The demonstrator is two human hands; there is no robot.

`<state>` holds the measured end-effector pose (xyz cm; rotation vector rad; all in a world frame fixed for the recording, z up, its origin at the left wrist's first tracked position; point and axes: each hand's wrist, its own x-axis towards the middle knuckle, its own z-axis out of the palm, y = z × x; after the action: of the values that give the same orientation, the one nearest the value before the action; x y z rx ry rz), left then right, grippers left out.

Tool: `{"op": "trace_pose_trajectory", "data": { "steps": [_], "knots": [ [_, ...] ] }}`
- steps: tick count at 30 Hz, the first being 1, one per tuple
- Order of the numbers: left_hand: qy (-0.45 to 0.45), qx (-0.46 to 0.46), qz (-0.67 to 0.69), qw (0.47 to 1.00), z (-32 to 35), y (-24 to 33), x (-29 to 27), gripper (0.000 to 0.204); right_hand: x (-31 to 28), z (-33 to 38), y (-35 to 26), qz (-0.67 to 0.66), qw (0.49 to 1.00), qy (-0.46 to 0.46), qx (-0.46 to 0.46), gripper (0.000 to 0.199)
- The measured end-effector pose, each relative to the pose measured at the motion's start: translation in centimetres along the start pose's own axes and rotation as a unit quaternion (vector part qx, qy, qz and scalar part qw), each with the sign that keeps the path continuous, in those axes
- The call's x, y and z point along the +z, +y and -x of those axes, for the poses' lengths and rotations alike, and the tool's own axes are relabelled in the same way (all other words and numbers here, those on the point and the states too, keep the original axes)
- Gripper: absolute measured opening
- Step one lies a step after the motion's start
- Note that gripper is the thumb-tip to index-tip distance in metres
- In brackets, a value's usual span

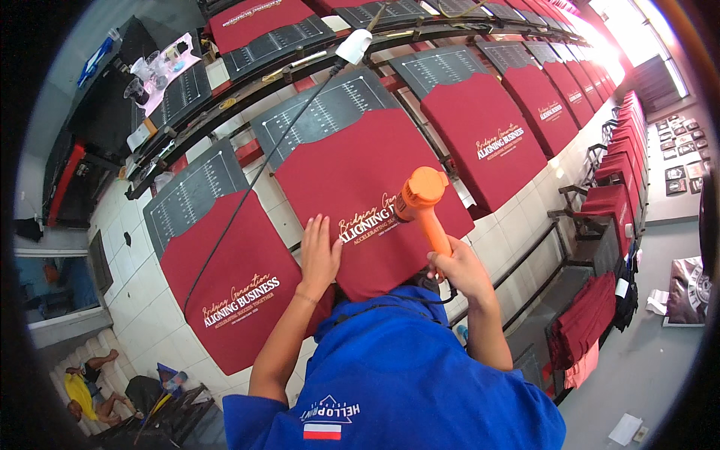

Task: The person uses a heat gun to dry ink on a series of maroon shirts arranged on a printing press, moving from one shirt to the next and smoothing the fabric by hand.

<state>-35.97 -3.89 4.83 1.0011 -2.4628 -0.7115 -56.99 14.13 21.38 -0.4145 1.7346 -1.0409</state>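
My right hand (466, 271) is closed round the handle of an orange hair dryer (426, 196). Its dark nozzle points left and down, over the print on a maroon shirt panel (330, 176). This panel lies on a dark board (352, 90) with white ruler marks. Beside the left end of the print, my left hand (320, 253) rests flat on the cloth, fingers stretched out and holding nothing. The dryer hides part of the white and gold lettering. Near my right wrist a black cord (450, 296) shows.
Another printed maroon panel (232, 292) lies to the left, and several more run off to the right. A black cable (262, 165) hangs from a white socket (354, 46) across the left side. Folded maroon cloth (585, 319) hangs at the right. A person (94, 386) reclines at lower left.
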Motion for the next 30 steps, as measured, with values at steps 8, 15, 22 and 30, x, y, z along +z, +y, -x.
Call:
{"op": "trace_pose_trajectory", "data": {
  "steps": [8, 15, 22, 30],
  "knots": [
    [-0.046, 0.007, -0.129, 0.991, -5.2, 1.9, 6.2, 0.066, -0.1, 0.3, 0.5, -0.003, 0.999, 0.038, -0.024, 0.032],
    [-0.133, 0.087, -0.083, 0.984, -1.9, 2.7, 4.6, 0.068, -0.2, 0.3, 0.4, -0.033, 0.996, 0.081, -0.02, 0.027],
    [-0.049, 0.044, -0.165, 0.984, -8.3, 0.0, 6.0, 0.068, -1.1, 0.3, 0.7, -0.067, 0.994, 0.084, -0.014, 0.024],
    [-0.099, 0.084, -0.101, 0.986, -5.1, 3.6, 6.6, 0.069, -1.8, -0.5, 1.0, -0.048, 0.993, 0.107, -0.027, 0.026]
  ]
}}
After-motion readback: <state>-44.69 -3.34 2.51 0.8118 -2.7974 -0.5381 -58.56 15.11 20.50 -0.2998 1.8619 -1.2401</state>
